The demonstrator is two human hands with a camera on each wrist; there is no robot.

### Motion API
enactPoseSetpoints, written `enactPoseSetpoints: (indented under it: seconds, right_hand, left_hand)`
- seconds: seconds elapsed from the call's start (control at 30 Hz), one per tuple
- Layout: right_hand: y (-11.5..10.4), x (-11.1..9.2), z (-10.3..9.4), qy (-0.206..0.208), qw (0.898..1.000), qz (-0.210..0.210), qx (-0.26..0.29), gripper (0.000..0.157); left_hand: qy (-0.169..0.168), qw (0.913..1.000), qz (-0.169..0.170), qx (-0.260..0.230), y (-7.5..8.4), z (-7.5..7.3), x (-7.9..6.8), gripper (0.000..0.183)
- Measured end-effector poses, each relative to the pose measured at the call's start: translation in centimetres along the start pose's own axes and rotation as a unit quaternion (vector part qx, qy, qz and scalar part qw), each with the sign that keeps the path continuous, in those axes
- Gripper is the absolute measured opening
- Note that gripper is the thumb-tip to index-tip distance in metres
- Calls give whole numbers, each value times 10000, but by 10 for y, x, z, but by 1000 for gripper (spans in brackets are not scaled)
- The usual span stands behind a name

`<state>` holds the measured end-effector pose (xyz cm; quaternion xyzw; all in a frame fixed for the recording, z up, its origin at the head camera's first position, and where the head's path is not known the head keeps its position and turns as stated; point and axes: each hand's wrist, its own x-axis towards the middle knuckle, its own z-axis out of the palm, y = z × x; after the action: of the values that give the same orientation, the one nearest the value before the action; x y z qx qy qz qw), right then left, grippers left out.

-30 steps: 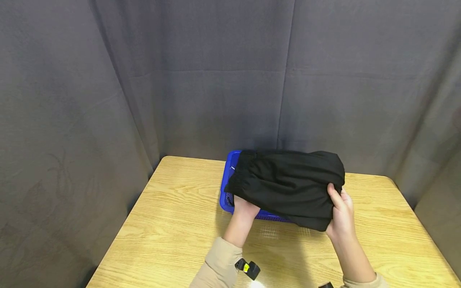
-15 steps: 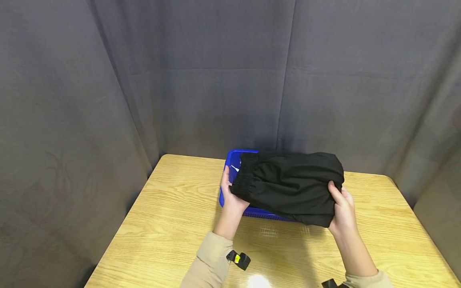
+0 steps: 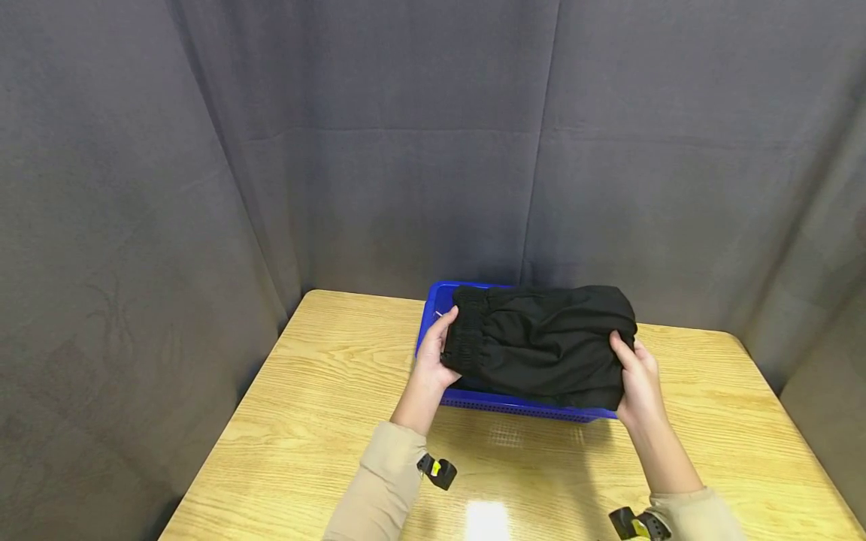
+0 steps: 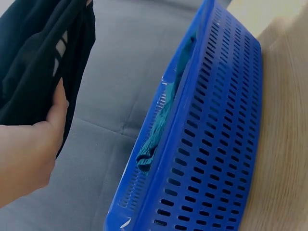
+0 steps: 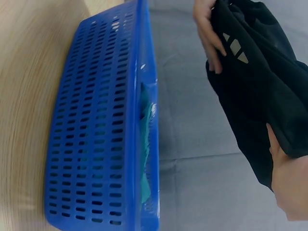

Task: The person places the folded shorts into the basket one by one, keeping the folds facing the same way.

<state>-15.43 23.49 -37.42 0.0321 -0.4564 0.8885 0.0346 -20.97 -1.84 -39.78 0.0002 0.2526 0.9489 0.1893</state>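
Folded black pants [image 3: 541,346] with a gathered elastic waistband are held level above a blue basket [image 3: 514,407]. My left hand [image 3: 433,359] grips the waistband end, its thumb on top and fingers underneath. At the other end my right hand [image 3: 639,379] pinches the folded edge, thumb over the cloth. A pale striped logo [image 5: 236,48] shows on the underside in the right wrist view. Both wrist views show the pants apart from the basket, raised over its rim. Inside the basket lies a teal cloth [image 4: 161,120], partly hidden by the wall.
The perforated basket stands on a light wood table [image 3: 325,391], near its back edge. Grey curtains [image 3: 419,150] hang behind the table and at both sides. A small white mark [image 3: 440,313] shows inside the basket's left end.
My left hand has come from under the pants to their waistband end and now grips it, thumb on top. The pants have shifted slightly, uncovering more of the basket's front rim. The right hand keeps its grip.
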Motion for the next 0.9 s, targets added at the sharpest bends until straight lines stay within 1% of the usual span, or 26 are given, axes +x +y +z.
enactPoseSetpoints:
  seconds: [0.07, 0.1, 0.17, 0.27, 0.33, 0.43, 0.53, 0.7, 0.83, 0.9]
  right_hand:
    - [1, 5, -3, 7, 10000, 0, -24, 16]
    - [1, 7, -4, 18, 10000, -5, -44, 16]
    - [2, 11, -7, 19, 10000, 23, -55, 16]
    - [3, 17, -11, 39, 9999, 96, -76, 16]
    - [4, 21, -13, 59, 9998, 134, -143, 15]
    - [6, 28, -16, 130, 9994, 135, -282, 15]
    - [10, 34, -19, 295, 9981, 74, -526, 15]
    - [17, 44, -23, 498, 9945, -12, -919, 17]
    - [23, 50, -27, 535, 9930, 91, -1049, 15]
    - [26, 53, -29, 547, 9920, 169, -1123, 14]
  left_hand:
    - [147, 9997, -37, 174, 0, -1, 3, 20]
    - [161, 9995, -17, 273, 0, -2, 5, 22]
    - [182, 9988, 50, 457, 0, -3, 8, 32]
    - [89, 9971, 189, 730, -1, -4, 13, 51]
    - [78, 9956, 266, 897, -1, -5, 16, 58]
    - [67, 9935, 341, 1083, -1, -7, 21, 63]
    - [101, 9918, 408, 1208, 0, -7, 26, 66]
    - [148, 9900, 489, 1313, 0, -11, 34, 73]
    - [240, 9880, 567, 1416, -3, -16, 39, 74]
    - [302, 9854, 647, 1544, -4, -19, 41, 74]
